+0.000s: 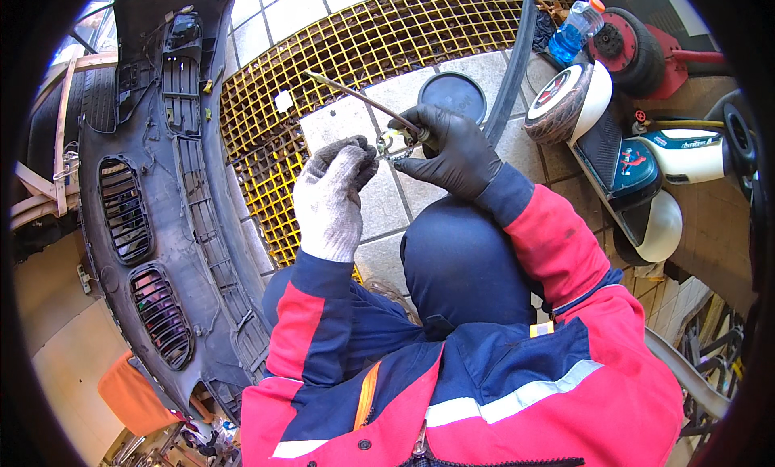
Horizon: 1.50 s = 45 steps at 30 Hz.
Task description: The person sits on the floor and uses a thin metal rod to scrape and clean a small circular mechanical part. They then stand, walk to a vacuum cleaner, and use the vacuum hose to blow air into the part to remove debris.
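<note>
My right hand (458, 150), in a black glove, is closed around a screwdriver (363, 99). Its long thin shaft points up and left, over the yellow grating. Below the shaft, between my two hands, is a small metal part (393, 144) with a shiny, yellowish look; its kind is too small to tell. The right fingers curl close around that part. My left hand (333, 194) wears a whitish knit glove with dark fingertips. Its fingers are pinched together just left of the metal part, and what they hold is hidden.
A dark car bumper (145, 192) with two grilles stands along the left. Yellow grating (266, 87) crosses the tiled floor ahead. A round black lid (452, 97) lies beyond my right hand. At right are a ride-on toy (638, 164), a blue bottle (575, 33) and a wheel (630, 51).
</note>
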{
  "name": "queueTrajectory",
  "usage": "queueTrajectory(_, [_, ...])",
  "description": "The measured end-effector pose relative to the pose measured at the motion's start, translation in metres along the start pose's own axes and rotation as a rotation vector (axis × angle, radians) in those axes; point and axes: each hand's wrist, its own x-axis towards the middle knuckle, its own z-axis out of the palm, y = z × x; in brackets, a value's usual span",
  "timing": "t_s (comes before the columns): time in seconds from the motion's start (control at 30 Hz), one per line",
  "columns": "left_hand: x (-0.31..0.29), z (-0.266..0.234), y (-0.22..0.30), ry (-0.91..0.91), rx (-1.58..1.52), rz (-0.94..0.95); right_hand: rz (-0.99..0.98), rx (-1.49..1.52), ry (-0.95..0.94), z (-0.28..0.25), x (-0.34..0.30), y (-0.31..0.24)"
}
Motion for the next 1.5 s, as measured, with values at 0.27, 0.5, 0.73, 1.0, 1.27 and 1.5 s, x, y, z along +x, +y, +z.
queueTrajectory(0.27, [-0.001,0.002,-0.001,-0.312,-0.499,-0.244,0.011,0.244,-0.12,0.012,0.003,0.006])
queueTrajectory(0.5, [0.003,-0.001,-0.009,-0.362,-0.556,-0.28,-0.001,0.09,-0.145,0.006,0.0,0.001])
queueTrajectory(0.73, [0.005,-0.003,-0.01,-0.327,-0.569,-0.271,-0.064,0.209,-0.067,0.005,0.007,-0.002])
queueTrajectory(1.0, [0.005,-0.002,-0.008,-0.262,-0.497,-0.281,-0.147,0.124,-0.086,0.005,0.037,-0.016])
queueTrajectory(1.27, [0.005,-0.008,-0.011,-0.258,-0.453,-0.272,-0.189,0.006,-0.18,0.008,0.052,-0.025])
queueTrajectory(1.5, [0.004,-0.01,-0.008,-0.232,-0.406,-0.267,-0.221,0.035,-0.176,0.011,0.051,-0.024])
